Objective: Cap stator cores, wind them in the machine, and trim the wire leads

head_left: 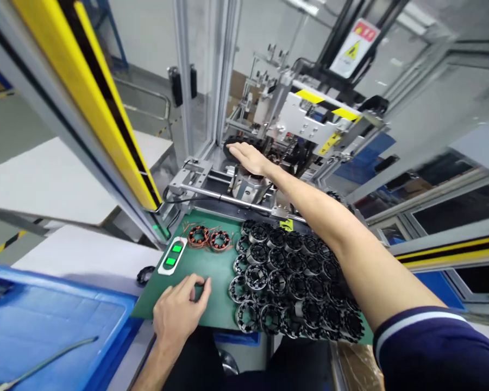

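My right hand point(250, 158) reaches into the machine, fingers stretched out flat and palm down. Under its palm is a round metal fixture point(248, 190); whether the palm presses on it or a part in it is hidden. My left hand point(180, 307) is at the near left of the green work surface point(215, 271), loosely curled, thumb and forefinger slightly apart and nothing between them. Beyond it lie two stators wound with copper wire, a left one point(198, 237) and a right one point(219, 240). Several rows of black unwound stator cores point(277, 282) fill the surface's right side.
A white panel with two lit green buttons point(173, 255) sits by the left edge. One loose core point(145, 276) lies on the white table. At lower left is a blue bin point(101, 304). Yellow-and-black posts point(118, 108) and machine heads point(309, 117) surround the reaching arm.
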A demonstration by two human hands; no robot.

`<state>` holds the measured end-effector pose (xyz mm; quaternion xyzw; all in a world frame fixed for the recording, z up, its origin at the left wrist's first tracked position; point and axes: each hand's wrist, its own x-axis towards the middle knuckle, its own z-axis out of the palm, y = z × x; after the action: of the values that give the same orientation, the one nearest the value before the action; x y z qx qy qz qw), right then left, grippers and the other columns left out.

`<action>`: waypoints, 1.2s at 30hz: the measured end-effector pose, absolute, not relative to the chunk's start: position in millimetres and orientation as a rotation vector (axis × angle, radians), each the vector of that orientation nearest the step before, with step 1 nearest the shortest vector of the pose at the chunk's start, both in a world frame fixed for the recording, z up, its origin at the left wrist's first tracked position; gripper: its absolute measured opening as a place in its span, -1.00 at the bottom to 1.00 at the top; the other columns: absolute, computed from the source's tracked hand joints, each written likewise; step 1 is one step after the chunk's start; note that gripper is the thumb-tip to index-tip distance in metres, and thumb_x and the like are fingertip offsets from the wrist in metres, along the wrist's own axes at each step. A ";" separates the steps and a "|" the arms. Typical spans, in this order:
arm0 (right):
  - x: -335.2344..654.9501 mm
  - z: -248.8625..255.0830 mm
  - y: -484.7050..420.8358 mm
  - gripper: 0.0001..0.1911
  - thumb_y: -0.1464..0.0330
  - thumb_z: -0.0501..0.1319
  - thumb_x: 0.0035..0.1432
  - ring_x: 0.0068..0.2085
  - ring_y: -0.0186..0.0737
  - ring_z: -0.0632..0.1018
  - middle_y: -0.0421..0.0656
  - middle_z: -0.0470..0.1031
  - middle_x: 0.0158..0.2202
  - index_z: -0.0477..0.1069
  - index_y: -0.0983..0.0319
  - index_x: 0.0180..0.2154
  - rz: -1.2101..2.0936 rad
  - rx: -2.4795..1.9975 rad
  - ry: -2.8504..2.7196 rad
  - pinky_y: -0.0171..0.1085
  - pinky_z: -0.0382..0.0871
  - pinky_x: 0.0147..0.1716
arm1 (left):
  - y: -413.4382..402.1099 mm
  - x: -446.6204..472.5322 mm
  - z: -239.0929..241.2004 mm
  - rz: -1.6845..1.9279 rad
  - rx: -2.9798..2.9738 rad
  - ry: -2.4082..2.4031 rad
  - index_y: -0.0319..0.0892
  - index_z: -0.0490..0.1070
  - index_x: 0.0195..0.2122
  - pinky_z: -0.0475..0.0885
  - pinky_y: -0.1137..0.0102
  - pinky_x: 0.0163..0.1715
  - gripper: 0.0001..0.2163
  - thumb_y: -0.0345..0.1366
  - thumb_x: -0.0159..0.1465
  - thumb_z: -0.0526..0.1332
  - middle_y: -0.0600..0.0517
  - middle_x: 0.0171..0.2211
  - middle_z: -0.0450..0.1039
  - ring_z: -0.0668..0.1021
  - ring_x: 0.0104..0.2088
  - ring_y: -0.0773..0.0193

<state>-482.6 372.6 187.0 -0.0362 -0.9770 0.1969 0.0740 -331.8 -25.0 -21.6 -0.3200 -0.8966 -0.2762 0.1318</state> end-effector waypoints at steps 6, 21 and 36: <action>-359.0 252.8 446.1 -0.07 -0.40 -0.09 0.59 0.02 0.02 0.78 -0.12 0.80 0.14 0.68 0.07 0.36 0.589 -0.259 -2.766 0.04 0.58 0.36 | -26.3 -334.9 -26.6 -0.730 -0.985 -2.613 0.00 0.54 -0.35 0.19 0.21 -0.31 -0.61 -0.09 0.67 0.21 0.10 -0.55 0.38 0.43 -0.50 0.15; -273.8 182.9 519.4 -0.58 0.04 0.40 0.61 0.21 0.02 0.72 0.00 0.69 0.24 0.64 0.22 0.21 0.843 -0.777 -2.573 0.15 0.66 0.31 | -19.1 -335.7 -2.6 -0.696 -0.883 -2.919 -0.02 0.62 -0.25 0.07 0.32 -0.33 -0.71 -0.07 0.58 0.22 0.06 -0.51 0.47 0.46 -0.45 0.16; 80.7 45.1 345.1 -0.62 -0.03 0.34 0.63 0.17 -0.01 0.70 0.00 0.70 0.21 0.67 0.10 0.14 0.496 -1.381 -1.993 0.09 0.69 0.27 | -13.5 -333.5 9.9 -0.695 -0.804 -3.029 -0.03 0.64 -0.24 0.12 0.31 -0.32 -0.60 0.11 0.53 0.17 0.01 -0.45 0.51 0.42 -0.43 0.14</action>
<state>80.7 345.1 45.1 -0.5273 -0.7609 0.1893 0.3273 -333.5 -13.5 9.9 -0.2504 -0.9431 -0.2163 -0.0340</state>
